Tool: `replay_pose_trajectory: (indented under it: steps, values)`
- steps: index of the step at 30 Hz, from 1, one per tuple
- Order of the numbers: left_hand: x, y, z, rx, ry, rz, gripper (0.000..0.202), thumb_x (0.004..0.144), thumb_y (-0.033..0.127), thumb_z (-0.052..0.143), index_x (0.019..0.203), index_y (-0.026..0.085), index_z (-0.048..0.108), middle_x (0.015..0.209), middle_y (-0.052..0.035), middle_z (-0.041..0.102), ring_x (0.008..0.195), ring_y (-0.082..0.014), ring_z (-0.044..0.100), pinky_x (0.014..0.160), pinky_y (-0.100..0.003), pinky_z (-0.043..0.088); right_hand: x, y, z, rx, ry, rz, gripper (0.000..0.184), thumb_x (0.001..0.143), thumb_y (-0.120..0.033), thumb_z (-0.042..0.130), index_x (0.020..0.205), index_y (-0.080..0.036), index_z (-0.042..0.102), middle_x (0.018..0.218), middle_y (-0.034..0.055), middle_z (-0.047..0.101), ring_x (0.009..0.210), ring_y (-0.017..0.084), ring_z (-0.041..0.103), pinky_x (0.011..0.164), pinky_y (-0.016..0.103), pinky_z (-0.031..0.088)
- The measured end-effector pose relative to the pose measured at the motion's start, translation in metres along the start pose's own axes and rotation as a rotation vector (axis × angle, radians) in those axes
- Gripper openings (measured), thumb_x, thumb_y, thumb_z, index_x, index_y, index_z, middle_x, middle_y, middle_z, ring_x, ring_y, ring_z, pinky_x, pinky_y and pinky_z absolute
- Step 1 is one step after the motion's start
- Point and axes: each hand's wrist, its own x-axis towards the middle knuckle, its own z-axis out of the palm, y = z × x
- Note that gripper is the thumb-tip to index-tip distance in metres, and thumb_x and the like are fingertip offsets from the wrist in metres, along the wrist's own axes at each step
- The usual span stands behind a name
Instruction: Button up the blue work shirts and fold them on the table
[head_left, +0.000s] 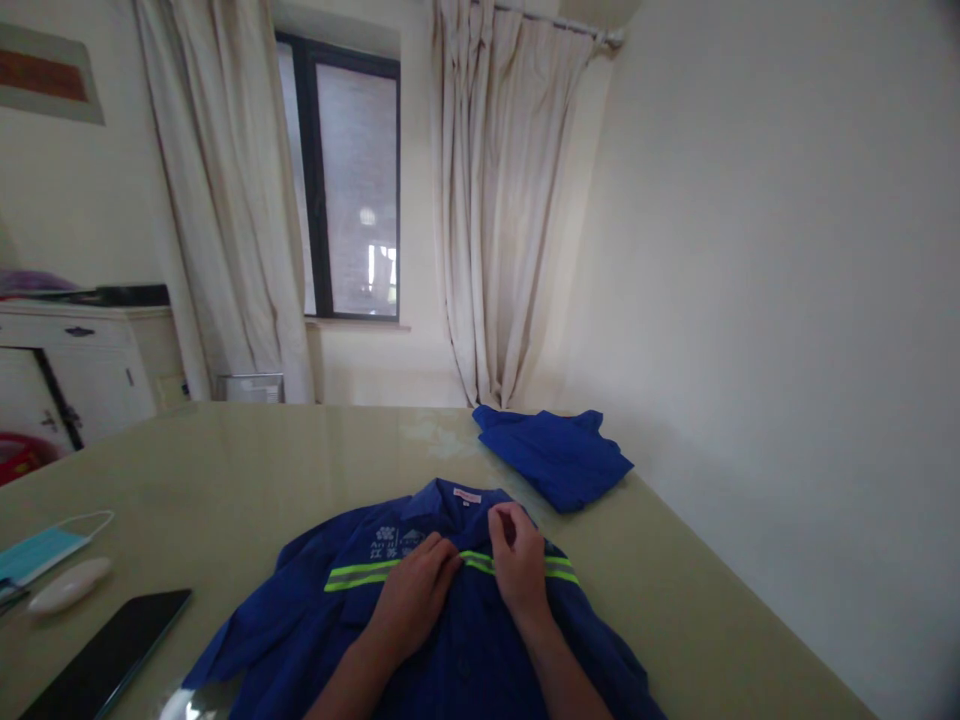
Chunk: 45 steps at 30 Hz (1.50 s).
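Observation:
A blue work jacket with yellow-green and grey reflective stripes lies spread on the table, its collar pointing away from me. White lettering and a logo show on its chest, and a pale label sits inside the collar. My left hand is closed on the front edge of the jacket at the stripe, near the middle. Slightly higher and to the right, my right hand has its fingers curled together by the collar's right side, thumb and forefinger pinched. Whatever lies between those fingertips is too small to make out.
Folded blue cloth lies at the table's far right. On the left are a black phone, a whitish oval object and a light-blue face mask. The table runs toward a curtained window; a wall stands right.

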Motion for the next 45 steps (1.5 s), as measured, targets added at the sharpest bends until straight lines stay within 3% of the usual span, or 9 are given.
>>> replay_pose_trajectory:
  steps: [4, 11, 20, 25, 29, 33, 37, 41, 45]
  values:
    - [0.012, -0.012, -0.004, -0.025, 0.199, -0.04, 0.035, 0.105, 0.038, 0.032, 0.098, 0.024, 0.063, 0.099, -0.0053, 0.068, 0.098, -0.0216, 0.064, 0.09, -0.034, 0.049, 0.018, 0.007, -0.012, -0.085, 0.142, 0.004, 0.036, 0.098, -0.044, 0.043, 0.108, -0.018, 0.066, 0.105, 0.0117, 0.072, 0.094, 0.024, 0.067, 0.083, 0.032, 0.052]
    - [0.069, -0.051, -0.032, 0.188, 0.074, -0.262, 0.04, 0.097, 0.02, 0.04, 0.133, 0.012, 0.056, 0.139, -0.0172, 0.059, 0.132, -0.0259, 0.053, 0.114, -0.039, 0.035, 0.085, 0.03, -0.019, -0.378, -0.322, 0.304, 0.033, 0.083, -0.028, 0.068, 0.112, -0.013, 0.069, 0.118, 0.0163, 0.071, 0.113, 0.028, 0.065, 0.098, 0.035, 0.047]
    - [0.103, -0.062, -0.054, 0.111, -0.279, -0.273, 0.03, 0.065, 0.027, 0.076, 0.094, 0.021, 0.071, 0.079, 0.0018, 0.072, 0.074, -0.0181, 0.068, 0.064, -0.023, 0.047, 0.102, 0.028, -0.021, -0.207, -0.774, 0.411, 0.027, 0.065, -0.028, 0.085, 0.088, -0.016, 0.077, 0.073, 0.001, 0.077, 0.065, 0.019, 0.071, 0.062, 0.027, 0.055]
    - [0.126, -0.057, -0.087, 0.18, -0.029, -0.3, 0.017, 0.083, 0.027, 0.062, 0.099, 0.021, 0.065, 0.089, -0.0029, 0.07, 0.089, -0.022, 0.067, 0.08, -0.031, 0.049, 0.143, 0.013, -0.014, -0.241, -0.591, 0.176, 0.03, 0.073, -0.02, 0.078, 0.102, -0.018, 0.074, 0.098, 0.003, 0.077, 0.092, 0.022, 0.071, 0.084, 0.031, 0.054]
    - [0.136, -0.038, -0.081, 0.221, 0.195, -0.314, 0.039, 0.096, 0.021, 0.044, 0.134, 0.016, 0.048, 0.13, -0.0163, 0.059, 0.112, -0.0239, 0.063, 0.097, -0.038, 0.047, 0.161, 0.003, 0.004, -0.356, -0.328, 0.016, 0.043, 0.09, -0.023, 0.063, 0.133, -0.022, 0.059, 0.132, 0.0109, 0.063, 0.124, 0.026, 0.058, 0.105, 0.04, 0.043]
    - [0.102, -0.017, -0.041, 0.215, 0.1, -0.158, 0.048, 0.097, 0.028, 0.046, 0.144, 0.015, 0.045, 0.147, -0.0164, 0.05, 0.127, -0.0231, 0.058, 0.107, -0.035, 0.044, 0.135, 0.012, 0.012, -0.428, -0.328, -0.067, 0.063, 0.081, -0.019, 0.071, 0.142, -0.022, 0.053, 0.143, 0.0142, 0.054, 0.132, 0.03, 0.051, 0.108, 0.041, 0.043]
    - [0.041, -0.016, 0.0, 0.308, -0.135, -0.079, 0.067, 0.098, 0.061, 0.039, 0.153, 0.022, 0.042, 0.16, -0.0129, 0.042, 0.148, -0.033, 0.037, 0.122, -0.052, 0.028, 0.091, 0.03, -0.015, -0.5, -0.372, -0.136, 0.056, 0.081, -0.017, 0.064, 0.137, -0.021, 0.058, 0.144, 0.013, 0.055, 0.134, 0.029, 0.051, 0.114, 0.042, 0.04]
    - [0.014, -0.025, 0.013, 0.364, -0.198, -0.045, 0.074, 0.098, 0.07, 0.026, 0.158, 0.028, 0.032, 0.167, -0.0068, 0.026, 0.155, -0.0308, 0.021, 0.125, -0.055, 0.018, 0.029, 0.04, -0.085, -0.412, -0.318, -0.093, 0.044, 0.085, -0.031, 0.061, 0.128, -0.025, 0.066, 0.139, 0.0091, 0.06, 0.131, 0.027, 0.054, 0.117, 0.042, 0.039]
    - [0.032, -0.032, 0.009, 0.404, -0.195, -0.063, 0.072, 0.098, 0.067, 0.027, 0.158, 0.026, 0.034, 0.166, -0.0076, 0.028, 0.155, -0.0299, 0.022, 0.125, -0.054, 0.018, -0.045, 0.051, -0.171, -0.301, -0.151, 0.164, 0.043, 0.076, -0.055, 0.07, 0.115, -0.035, 0.072, 0.13, 0.0085, 0.067, 0.126, 0.033, 0.059, 0.118, 0.049, 0.039]
